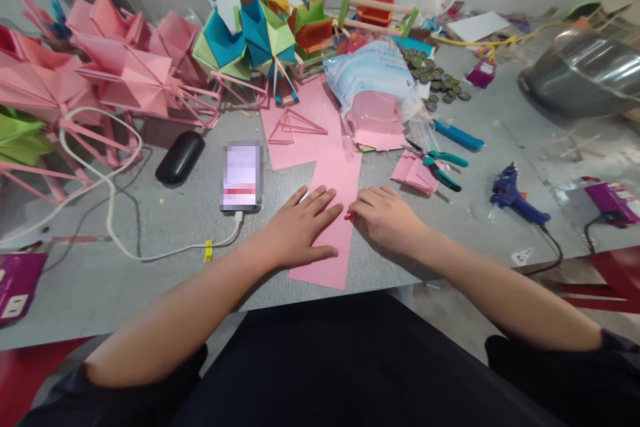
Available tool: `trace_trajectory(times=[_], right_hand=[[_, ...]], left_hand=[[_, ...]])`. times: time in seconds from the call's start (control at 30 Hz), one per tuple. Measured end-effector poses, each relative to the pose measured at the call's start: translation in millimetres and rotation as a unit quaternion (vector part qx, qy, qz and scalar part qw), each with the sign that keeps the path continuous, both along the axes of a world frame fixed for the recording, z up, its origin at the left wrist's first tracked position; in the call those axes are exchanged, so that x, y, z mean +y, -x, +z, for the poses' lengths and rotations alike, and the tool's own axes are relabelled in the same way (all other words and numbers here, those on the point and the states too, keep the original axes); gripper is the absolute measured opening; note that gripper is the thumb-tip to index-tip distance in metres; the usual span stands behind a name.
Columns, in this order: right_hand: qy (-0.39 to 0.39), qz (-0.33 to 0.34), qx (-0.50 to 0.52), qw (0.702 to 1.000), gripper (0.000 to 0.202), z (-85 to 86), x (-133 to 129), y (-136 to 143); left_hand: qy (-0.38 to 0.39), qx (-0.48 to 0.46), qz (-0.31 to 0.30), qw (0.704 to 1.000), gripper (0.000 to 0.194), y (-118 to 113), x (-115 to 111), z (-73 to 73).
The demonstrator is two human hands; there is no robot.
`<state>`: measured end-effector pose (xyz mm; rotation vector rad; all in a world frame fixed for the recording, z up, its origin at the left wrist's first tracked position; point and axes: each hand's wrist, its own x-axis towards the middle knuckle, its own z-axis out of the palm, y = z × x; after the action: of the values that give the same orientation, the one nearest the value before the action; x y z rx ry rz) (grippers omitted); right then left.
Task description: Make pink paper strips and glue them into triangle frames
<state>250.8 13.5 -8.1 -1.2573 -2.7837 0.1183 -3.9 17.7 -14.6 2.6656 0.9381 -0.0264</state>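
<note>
A long strip of pink paper (327, 260) lies on the grey table in front of me, its near end close to the table's edge. My left hand (303, 230) is flat on the strip with its fingers spread, pressing on it. Just beyond the strip's right edge, my right hand (387, 217) is closed with the fingers curled. A small red tip (349, 216) sticks out from those fingers against the paper's edge; the rest of it is hidden. Beyond the strip are a larger pink sheet (300, 153) and a folded pink triangular frame (295, 125).
Left are a phone (241, 173) on a white cable, a black case (181, 157) and pink paper models (120, 73). Right are green-handled pliers (445, 163), folded pink papers (414, 172), a blue glue gun (517, 193) and a blue cutter (459, 135). A plastic packet (373, 73) sits behind.
</note>
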Motion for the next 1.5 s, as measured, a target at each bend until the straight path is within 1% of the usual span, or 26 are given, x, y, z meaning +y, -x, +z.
trace_trajectory(times=[0.07, 0.13, 0.3, 0.4, 0.57, 0.7, 0.83, 0.93, 1.0, 1.03, 1.07, 1.1, 1.13, 1.17, 1.2, 1.23, 1.27, 1.3, 1.33, 1.4, 1.43, 1.5], right_hand=[[-0.007, 0.043, 0.013, 0.999, 0.025, -1.0, -5, -3], [-0.013, 0.085, 0.026, 0.996, 0.025, -1.8, -12, -4], [-0.019, 0.177, 0.057, 0.982, 0.024, -2.5, -36, 4], [-0.002, 0.212, 0.066, 0.975, 0.022, -1.4, -49, 9], [0.003, 0.235, 0.071, 0.969, 0.020, 0.7, -66, 14], [0.011, 0.234, 0.082, 0.969, 0.020, 1.1, -78, 15], [0.011, 0.223, 0.087, 0.971, 0.021, -0.7, -87, 10], [0.015, 0.197, 0.078, 0.977, 0.022, -1.4, -90, 3], [0.039, 0.159, 0.109, 0.981, 0.024, 1.9, -90, -3], [0.067, 0.131, 0.139, 0.979, 0.024, 5.1, -89, -5], [0.114, 0.099, 0.174, 0.973, 0.022, 9.0, -89, -7], [0.181, 0.065, 0.210, 0.958, 0.020, 13.3, -88, -9], [0.265, 0.033, 0.244, 0.932, 0.018, 17.1, -88, -10], [0.354, 0.007, 0.277, 0.893, 0.017, 19.8, -87, -11], [0.434, -0.014, 0.307, 0.847, 0.018, 21.1, -86, -11], [0.489, -0.034, 0.337, 0.804, 0.020, 20.6, -84, -11], [0.511, -0.055, 0.365, 0.776, 0.021, 18.5, -82, -11], [0.498, -0.082, 0.391, 0.770, 0.020, 15.4, -78, -11], [0.455, -0.117, 0.413, 0.780, 0.019, 11.9, -74, -12], [0.334, -0.186, 0.441, 0.812, 0.015, 7.0, -62, -16], [0.285, -0.207, 0.444, 0.824, 0.014, 6.6, -55, -18], [0.228, -0.216, 0.426, 0.848, 0.013, 10.5, -39, -22]], left_hand=[[-0.001, -0.007, 0.004, 1.000, 0.076, 0, 0, -1.6], [-0.003, -0.013, 0.007, 1.000, 0.072, 0, -1, -2.4], [-0.003, -0.016, 0.009, 1.000, 0.072, -1, -2, -2.1], [-0.005, -0.010, 0.010, 1.000, 0.072, -1, -1, -1.5], [0.000, -0.004, 0.008, 1.000, 0.074, -2, -1, -0.5], [0.006, -0.006, 0.011, 1.000, 0.076, -2, 0, -0.4], [0.010, -0.014, 0.010, 1.000, 0.076, -1, 0, -0.6], [0.012, -0.028, 0.010, 0.999, 0.073, 0, 1, 0.4], [0.014, -0.048, 0.027, 0.998, 0.069, 0, 1, 1.7], [0.012, -0.058, 0.049, 0.997, 0.067, 0, 0, 2.4], [0.007, -0.066, 0.077, 0.995, 0.067, 0, 0, 3.2], [-0.001, -0.070, 0.109, 0.992, 0.068, -1, -1, 3.8], [-0.011, -0.071, 0.139, 0.988, 0.070, -1, -2, 4.3], [-0.020, -0.070, 0.164, 0.984, 0.072, -1, -3, 4.8], [-0.027, -0.068, 0.183, 0.980, 0.073, -1, -3, 5.4], [-0.031, -0.066, 0.196, 0.978, 0.074, 0, -4, 6.1], [-0.034, -0.063, 0.204, 0.976, 0.074, 1, -4, 7.0], [-0.034, -0.060, 0.209, 0.975, 0.073, 3, -3, 8.3], [-0.033, -0.055, 0.210, 0.976, 0.071, 5, -3, 10.0], [-0.025, -0.044, 0.200, 0.978, 0.064, 9, 0, 14.2], [-0.018, -0.039, 0.193, 0.980, 0.061, 10, 1, 16.4], [-0.002, -0.036, 0.188, 0.981, 0.056, 13, 3, 20.1]])
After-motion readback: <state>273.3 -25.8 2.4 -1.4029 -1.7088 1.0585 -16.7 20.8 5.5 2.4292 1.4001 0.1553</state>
